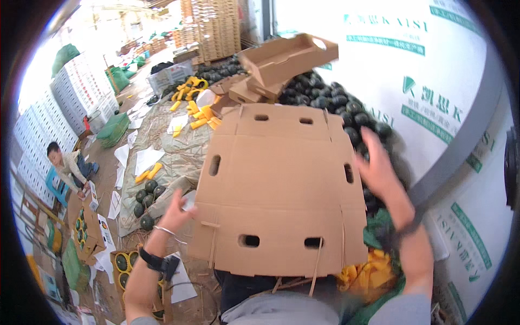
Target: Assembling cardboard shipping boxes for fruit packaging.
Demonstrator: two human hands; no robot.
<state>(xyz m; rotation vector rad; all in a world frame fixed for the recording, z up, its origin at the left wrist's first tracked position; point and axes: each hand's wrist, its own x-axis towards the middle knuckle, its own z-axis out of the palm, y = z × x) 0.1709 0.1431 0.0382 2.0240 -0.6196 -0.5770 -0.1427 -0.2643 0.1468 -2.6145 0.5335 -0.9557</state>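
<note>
A flat, unfolded brown cardboard box blank (281, 173) with oval hand holes lies in front of my body. Beside its left edge is my left hand (174, 212), fingers apart, with a bracelet and a dark watch on the wrist. A small pale patch shows by those fingertips; whether it is touched cannot be told. My right hand (377, 165) is spread at the right edge, near a hand hole, slightly blurred. Loose cardboard strips (317, 265) stick out at the blank's near edge.
Dark green melons (325, 97) are heaped behind and right, against a white panel wall (433, 81). An open cardboard tray (287, 59) sits beyond the blank. Yellow sleeves (192, 89) litter a sheet. A person (73, 168) crouches at left near boxes of melons (81, 230).
</note>
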